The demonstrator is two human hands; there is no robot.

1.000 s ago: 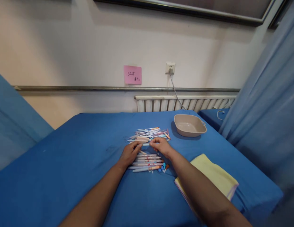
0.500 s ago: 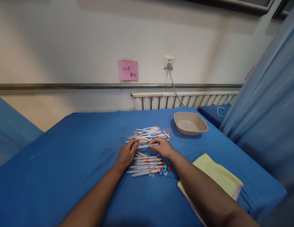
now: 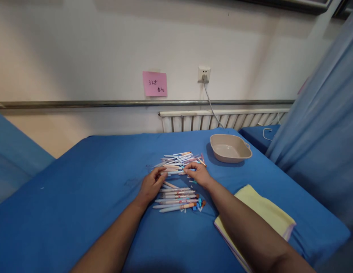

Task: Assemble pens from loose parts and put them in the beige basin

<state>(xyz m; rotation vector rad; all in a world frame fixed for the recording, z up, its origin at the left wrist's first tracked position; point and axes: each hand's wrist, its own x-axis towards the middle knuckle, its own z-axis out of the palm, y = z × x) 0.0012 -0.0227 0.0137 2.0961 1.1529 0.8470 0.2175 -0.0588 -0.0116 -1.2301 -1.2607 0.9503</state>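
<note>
Two loose heaps of pens lie on a blue-covered table: a far pile of pens and a nearer row of pens with small caps at its right end. My left hand and my right hand meet between the heaps. Both pinch the ends of one pale pen held level just above the cloth. The fingers of both hands are closed on it.
A beige shallow dish stands at the back right. A folded yellow cloth lies by my right forearm. A blue curtain hangs at the right. Behind are a radiator, a wall socket with cable and a pink note.
Both hands have shifted slightly farther away toward the far pile, still pinching the pen. The camera tilted a little.
</note>
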